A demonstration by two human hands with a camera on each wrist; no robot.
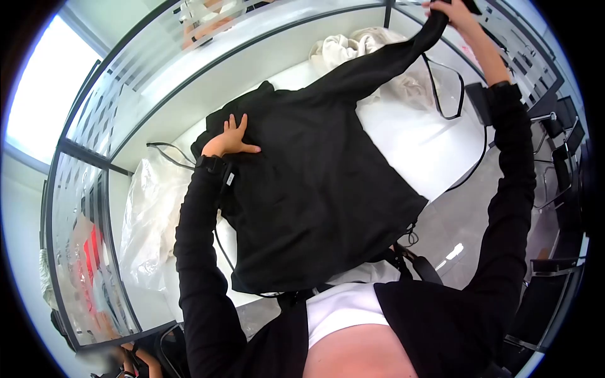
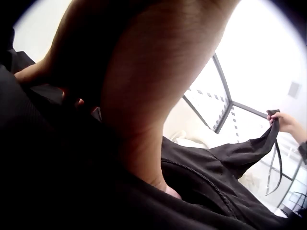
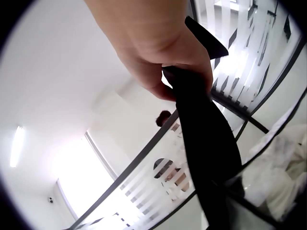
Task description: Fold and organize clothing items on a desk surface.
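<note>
A black zip jacket (image 1: 315,183) lies spread over the white table in the head view, its hem towards the person. My left hand (image 1: 230,140) rests on the jacket near its collar end, fingers spread apart. Part of the zip (image 2: 206,184) shows in the left wrist view. Up at the far right, my right hand (image 1: 455,14) grips the end of a sleeve (image 1: 391,63), which stretches out from the jacket. The right wrist view shows thumb and fingers curled round the dark cuff (image 3: 184,79), with a flap of cloth sticking out past them.
Cream cloth (image 1: 343,50) is heaped behind the sleeve. Clear plastic wrapping (image 1: 148,220) lies at the left. Low white partitions with dark frames (image 1: 252,44) enclose the table (image 1: 409,145). Black chairs (image 1: 558,151) stand at the right, and cables hang from both wrists.
</note>
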